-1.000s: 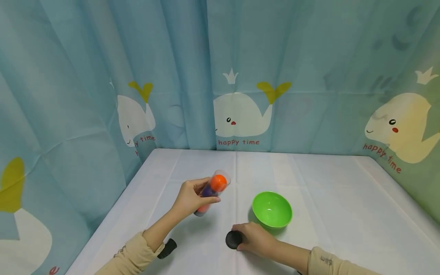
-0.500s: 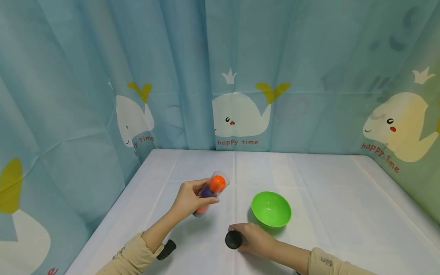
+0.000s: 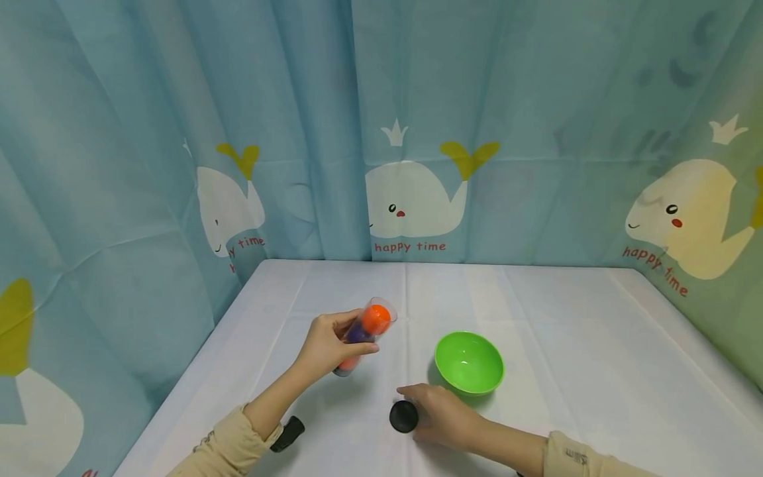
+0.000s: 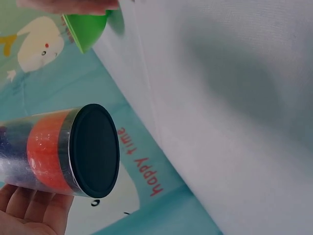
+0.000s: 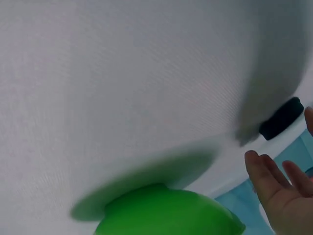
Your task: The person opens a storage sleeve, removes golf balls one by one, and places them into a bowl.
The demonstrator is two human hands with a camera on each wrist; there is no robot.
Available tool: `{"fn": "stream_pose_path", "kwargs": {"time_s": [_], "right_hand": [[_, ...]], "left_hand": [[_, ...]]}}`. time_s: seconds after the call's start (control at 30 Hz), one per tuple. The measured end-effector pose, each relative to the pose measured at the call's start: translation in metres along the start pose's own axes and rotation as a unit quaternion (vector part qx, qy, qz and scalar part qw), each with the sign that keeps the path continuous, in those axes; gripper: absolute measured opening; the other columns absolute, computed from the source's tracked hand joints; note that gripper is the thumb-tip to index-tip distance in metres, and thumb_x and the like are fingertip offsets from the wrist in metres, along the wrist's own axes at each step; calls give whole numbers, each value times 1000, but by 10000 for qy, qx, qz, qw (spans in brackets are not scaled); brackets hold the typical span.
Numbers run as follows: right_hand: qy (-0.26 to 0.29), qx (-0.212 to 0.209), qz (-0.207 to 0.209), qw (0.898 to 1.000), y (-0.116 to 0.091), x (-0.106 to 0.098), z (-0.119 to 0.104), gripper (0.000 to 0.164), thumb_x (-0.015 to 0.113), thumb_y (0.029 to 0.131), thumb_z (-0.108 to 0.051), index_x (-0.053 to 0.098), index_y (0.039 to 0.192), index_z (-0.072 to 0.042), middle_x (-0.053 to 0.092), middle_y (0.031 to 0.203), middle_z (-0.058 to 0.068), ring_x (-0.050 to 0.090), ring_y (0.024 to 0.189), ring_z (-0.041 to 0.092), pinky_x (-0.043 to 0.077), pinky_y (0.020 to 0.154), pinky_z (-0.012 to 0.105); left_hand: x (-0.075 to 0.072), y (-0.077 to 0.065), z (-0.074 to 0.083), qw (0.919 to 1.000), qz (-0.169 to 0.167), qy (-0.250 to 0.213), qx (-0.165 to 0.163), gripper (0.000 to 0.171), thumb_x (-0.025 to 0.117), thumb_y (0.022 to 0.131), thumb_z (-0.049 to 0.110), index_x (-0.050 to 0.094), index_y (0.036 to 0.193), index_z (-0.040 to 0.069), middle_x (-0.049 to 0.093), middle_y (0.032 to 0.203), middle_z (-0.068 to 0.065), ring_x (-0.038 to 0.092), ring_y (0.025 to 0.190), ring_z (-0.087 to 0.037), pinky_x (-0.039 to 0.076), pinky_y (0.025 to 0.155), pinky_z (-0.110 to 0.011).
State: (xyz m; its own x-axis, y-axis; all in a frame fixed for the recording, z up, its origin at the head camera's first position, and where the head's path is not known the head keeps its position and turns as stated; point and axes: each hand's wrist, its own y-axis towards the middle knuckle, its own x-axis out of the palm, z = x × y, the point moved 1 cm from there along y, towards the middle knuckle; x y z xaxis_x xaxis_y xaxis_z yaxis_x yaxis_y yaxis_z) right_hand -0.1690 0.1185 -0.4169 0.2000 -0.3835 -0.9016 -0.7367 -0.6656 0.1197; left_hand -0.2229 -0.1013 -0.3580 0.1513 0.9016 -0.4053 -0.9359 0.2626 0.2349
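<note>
In the head view my left hand [image 3: 326, 341] grips a clear tube [image 3: 356, 332] tilted above the table. An orange ball [image 3: 377, 319] shows near its rim, with a purple one and a reddish-orange one below. The left wrist view shows the tube's black end [image 4: 95, 151]. My right hand [image 3: 444, 414] is low over the table beside a round black lid [image 3: 403, 417]. Seen from the right wrist, straight fingertips [image 5: 252, 157] are just apart from the lid [image 5: 282, 119], while the thumb is near its other end.
A bright green bowl [image 3: 469, 363] stands just beyond my right hand. A black piece [image 3: 288, 434] shows beneath the left sleeve. The white-covered table [image 3: 566, 344] meets a blue whale-print curtain [image 3: 322, 132] at the back and sides.
My right index finger has lifted slightly off the lid, which stays in about the same place. The left hand keeps its hold on the tube. The head view has shifted slightly.
</note>
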Motion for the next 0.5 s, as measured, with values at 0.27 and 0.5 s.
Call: {"fn": "stream_pose_path", "kwargs": {"time_s": [0.27,0.5], "right_hand": [[2264,507,-84,9727,4,-16,-1,47,72,79,-5,55,121,8,61,118,24,62,103,38,56,79,35],[3895,959,-4,9160,6,-29,-6,44,66,86,-8,51,122,13,60,111,28,65,98,32,56,82,31]], "left_hand": [[0,1,4,10000,-54,40,-35,58,82,71,15,61,124,1,65,118,-17,66,104,-28,54,87,-34],[1,0,8,9999,-81,96,24,59,82,71,15,60,124,-1,65,118,-19,66,104,-29,54,87,-35]]}}
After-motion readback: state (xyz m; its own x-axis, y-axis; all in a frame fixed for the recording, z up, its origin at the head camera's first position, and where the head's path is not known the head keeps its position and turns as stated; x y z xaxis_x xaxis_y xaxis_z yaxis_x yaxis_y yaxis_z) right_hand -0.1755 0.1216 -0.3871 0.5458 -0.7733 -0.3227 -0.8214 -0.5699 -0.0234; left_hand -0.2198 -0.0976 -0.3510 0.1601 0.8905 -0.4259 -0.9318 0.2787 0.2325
